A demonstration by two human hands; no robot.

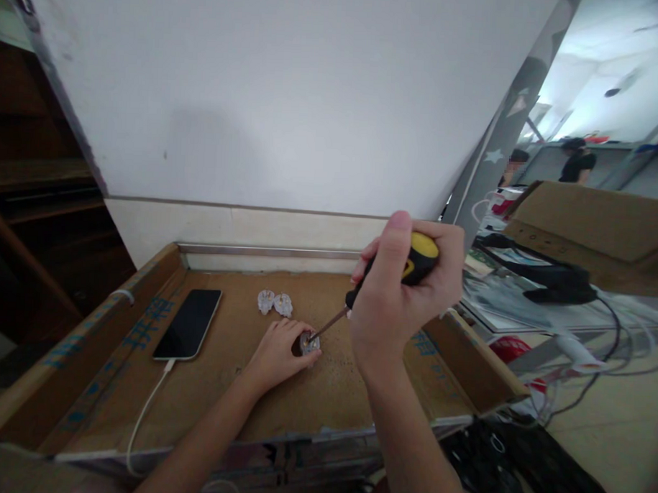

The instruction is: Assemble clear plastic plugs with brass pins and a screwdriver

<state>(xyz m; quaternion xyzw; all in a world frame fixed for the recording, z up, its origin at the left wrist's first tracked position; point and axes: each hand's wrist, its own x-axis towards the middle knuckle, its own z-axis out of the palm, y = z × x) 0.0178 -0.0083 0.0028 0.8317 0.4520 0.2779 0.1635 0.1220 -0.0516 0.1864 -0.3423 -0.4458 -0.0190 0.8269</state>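
My right hand [406, 296] is wrapped round the handle of a yellow and black screwdriver [334, 320]. Its metal shaft slants down to the left, with the tip at a small clear plastic piece [310, 344]. That piece sits on the cardboard, pinched between the thumb and fingers of my left hand [282, 349]. Small metal parts seem to show inside it, too small to name. Just behind my left hand lie two similar clear plastic pieces [274, 302], side by side. Part of a small pale thing shows behind my right wrist, mostly hidden.
A cardboard tray [220, 408] with raised sides forms the work surface against a white wall. On its left lies a phone [189, 324] with a white charging cable [146, 409]. To the right are an open cardboard box [594, 227], tangled cables and two people farther back.
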